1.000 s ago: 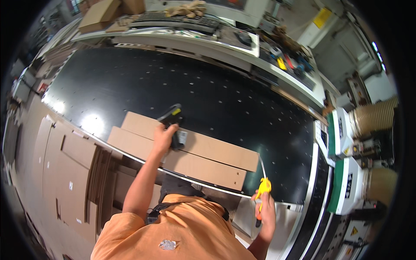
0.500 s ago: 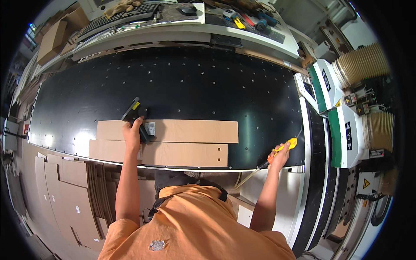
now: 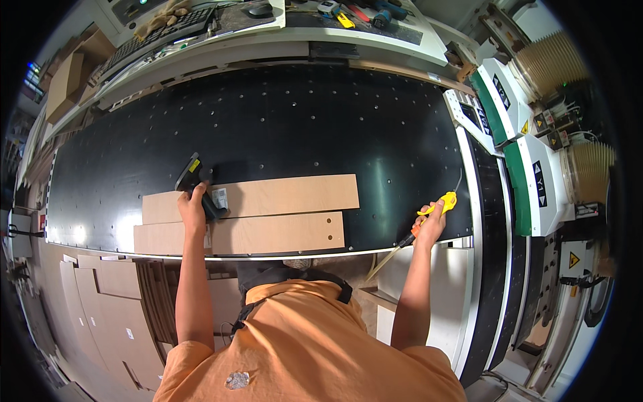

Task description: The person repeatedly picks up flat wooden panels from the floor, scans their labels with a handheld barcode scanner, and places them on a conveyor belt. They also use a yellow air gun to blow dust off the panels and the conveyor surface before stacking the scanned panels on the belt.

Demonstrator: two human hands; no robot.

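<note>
My left hand (image 3: 193, 209) is closed round the grip of a dark handheld barcode scanner (image 3: 189, 173) with a yellow label, held over the left part of two light wooden boards. The far board (image 3: 301, 193) has a white label close to the scanner's grip. Two dark holes show at the right end of the near board (image 3: 281, 233); my left wrist partly covers its label. Over at the right, my right hand (image 3: 430, 226) grips a yellow air blow gun (image 3: 447, 202) with a thin bent nozzle. Its hose (image 3: 383, 264) runs down past the table edge.
Both boards lie on a black table (image 3: 268, 144) dotted with small studs. White-and-green machine housings (image 3: 536, 184) with ribbed ducts stand at the right. A keyboard (image 3: 157, 41) and tools fill a far bench. Stacked panels (image 3: 110, 315) lean at lower left.
The whole view has shifted and turned slightly, so the table and boards sit a little differently in it. Both hands keep their holds, in nearly the same places over the table.
</note>
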